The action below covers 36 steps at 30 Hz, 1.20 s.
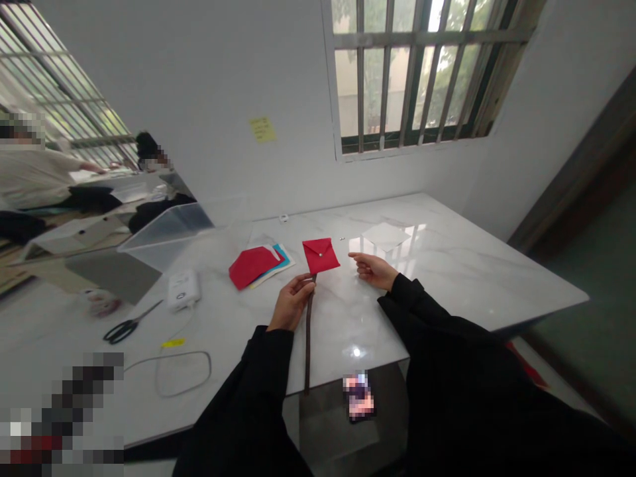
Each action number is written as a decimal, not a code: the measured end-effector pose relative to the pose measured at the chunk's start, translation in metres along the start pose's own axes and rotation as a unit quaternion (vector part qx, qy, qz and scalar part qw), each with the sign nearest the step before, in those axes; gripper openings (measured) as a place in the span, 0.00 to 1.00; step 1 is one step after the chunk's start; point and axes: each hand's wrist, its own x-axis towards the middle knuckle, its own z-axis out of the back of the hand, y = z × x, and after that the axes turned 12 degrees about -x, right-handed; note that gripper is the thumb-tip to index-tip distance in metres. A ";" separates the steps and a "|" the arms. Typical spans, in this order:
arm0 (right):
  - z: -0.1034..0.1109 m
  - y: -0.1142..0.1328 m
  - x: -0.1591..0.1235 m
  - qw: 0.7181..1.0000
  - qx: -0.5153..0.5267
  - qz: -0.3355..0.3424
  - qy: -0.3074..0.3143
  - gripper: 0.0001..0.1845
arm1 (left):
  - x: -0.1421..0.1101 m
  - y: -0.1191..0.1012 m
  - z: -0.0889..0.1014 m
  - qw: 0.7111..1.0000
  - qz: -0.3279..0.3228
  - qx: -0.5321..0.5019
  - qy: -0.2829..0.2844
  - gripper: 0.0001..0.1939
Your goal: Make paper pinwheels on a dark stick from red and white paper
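My left hand [293,301] is closed at the upper end of a narrow dark brown strap [308,344], its fingertips right by the lower left corner of a small red envelope-shaped pouch [320,257]. The pouch has a pointed flap and a small shiny snap at the flap's tip. Down from my fingers the strap hangs past the table's front edge. To the right of the pouch, and apart from it, is my right hand [373,270], its index finger stretched out and the others curled; I see nothing in it. Whether the strap joins the pouch is hidden by my left fingers.
Red, blue and white cut pieces [256,266] lie stacked left of the pouch. Further left are scissors [124,329], a white device [183,289] with a cable, and a clear plastic bin [169,228]. A white sheet [386,236] lies behind my right hand. A phone [358,396] is below the edge.
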 end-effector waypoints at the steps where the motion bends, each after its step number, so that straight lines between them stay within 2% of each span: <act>1: 0.001 0.001 0.001 1.000 0.016 -0.001 -0.020 0.14 | 0.000 0.000 0.000 1.000 0.001 -0.002 -0.002 0.27; 3: 0.002 0.002 0.001 0.998 0.040 -0.008 -0.039 0.14 | 0.000 0.000 -0.001 1.000 0.002 -0.005 -0.003 0.28; 8: -0.001 0.003 -0.001 0.998 0.047 -0.010 -0.042 0.13 | -0.001 -0.002 -0.003 1.000 -0.001 -0.007 0.003 0.26; 13: -0.002 0.006 -0.002 0.996 0.061 -0.021 -0.057 0.09 | -0.001 -0.001 -0.002 1.000 0.001 0.007 0.007 0.26; 16: -0.003 0.007 -0.003 0.996 0.061 -0.023 -0.064 0.11 | -0.001 0.000 -0.002 1.000 0.000 0.016 0.011 0.26; 22: -0.005 0.006 -0.003 0.994 0.077 -0.025 -0.069 0.11 | -0.001 0.000 -0.002 1.000 -0.011 0.027 0.009 0.26; 29: -0.008 0.007 -0.005 0.996 0.048 -0.028 -0.064 0.14 | -0.001 0.000 -0.002 1.000 -0.004 0.015 0.014 0.26; 36: -0.009 0.009 -0.007 0.997 0.044 -0.026 -0.062 0.12 | -0.001 -0.001 -0.003 1.000 0.001 0.014 0.009 0.26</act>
